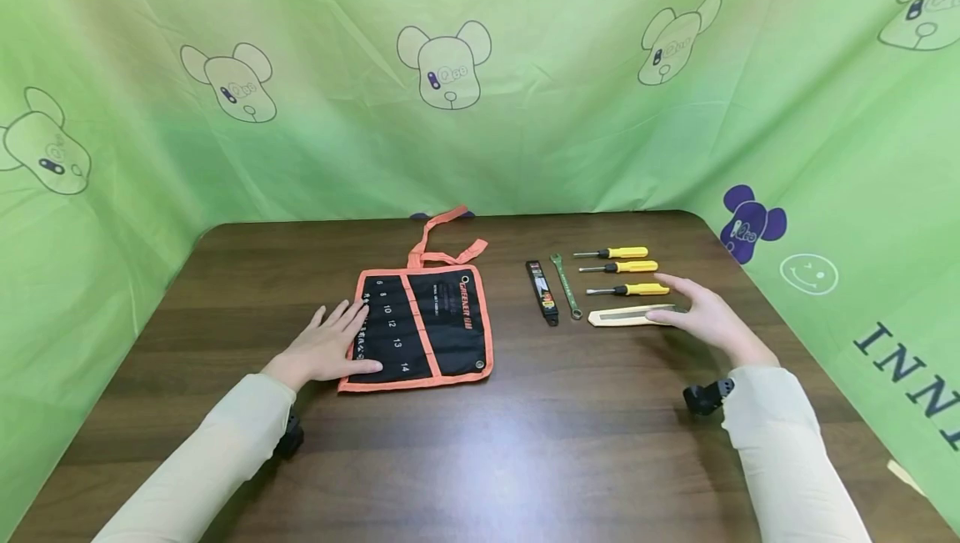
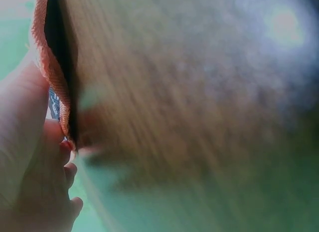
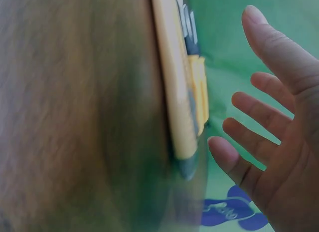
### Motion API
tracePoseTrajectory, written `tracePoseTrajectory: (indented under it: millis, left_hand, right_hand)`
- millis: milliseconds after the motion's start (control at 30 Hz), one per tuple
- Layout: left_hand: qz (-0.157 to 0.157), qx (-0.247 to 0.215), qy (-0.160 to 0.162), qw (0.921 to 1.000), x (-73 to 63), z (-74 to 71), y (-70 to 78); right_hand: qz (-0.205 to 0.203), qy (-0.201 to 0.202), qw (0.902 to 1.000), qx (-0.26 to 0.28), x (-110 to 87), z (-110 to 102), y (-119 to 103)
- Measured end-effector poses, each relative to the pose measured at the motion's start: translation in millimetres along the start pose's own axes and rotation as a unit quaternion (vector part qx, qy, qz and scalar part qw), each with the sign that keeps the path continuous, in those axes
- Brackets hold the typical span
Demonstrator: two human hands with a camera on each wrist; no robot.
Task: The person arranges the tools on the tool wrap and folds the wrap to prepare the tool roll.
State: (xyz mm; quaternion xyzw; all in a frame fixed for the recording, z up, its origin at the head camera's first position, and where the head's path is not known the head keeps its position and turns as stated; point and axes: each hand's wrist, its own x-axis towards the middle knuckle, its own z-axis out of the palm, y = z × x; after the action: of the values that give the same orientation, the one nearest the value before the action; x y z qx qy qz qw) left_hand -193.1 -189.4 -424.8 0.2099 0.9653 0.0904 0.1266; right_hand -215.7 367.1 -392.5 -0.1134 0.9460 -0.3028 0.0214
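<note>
Resting across the left edge of the black tool pouch (image 1: 459, 322) is the person's left hand (image 1: 324, 349), fingers spread out and thumb lying on the fabric, not clutching anything. Pouch is laid out flat left of the middle of the dark wood table (image 1: 480, 434), coral trim all round, size numbers down one side, coral tie straps (image 1: 471, 252) trailing off the far edge. Over on the right, the right hand (image 1: 705, 319) hovers by the near end of a row of stuff, fingers and thumb apart, nothing gripped; the right wrist view shows a gap between it and the cream box cutter (image 1: 621, 317). Just beyond the cutter lie three yellow-handled screwdrivers (image 1: 630, 267), with a greenish wrench (image 1: 566, 287) and slim black packet (image 1: 542, 292) to their left.
</note>
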Motion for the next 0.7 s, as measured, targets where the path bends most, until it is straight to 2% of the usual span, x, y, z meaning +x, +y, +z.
tracePoseTrajectory:
  millis: [167, 533, 700]
  left_hand:
    - [0.000, 0.004, -0.002, 1.0000, 1.0, 0.7, -0.5]
    - [-0.002, 0.004, -0.005, 1.0000, 1.9, 2.2, -2.3]
    - [-0.001, 0.004, -0.005, 1.0000, 1.7, 2.2, -2.3]
  right_hand:
    - [0.014, -0.008, 0.9999, 0.005, -2.9, 2, 12]
    - [-0.030, -0.001, 0.9989, -0.035, -1.4, 10, 31]
    - [-0.019, -0.018, 0.9991, -0.034, 0.4, 11, 32]
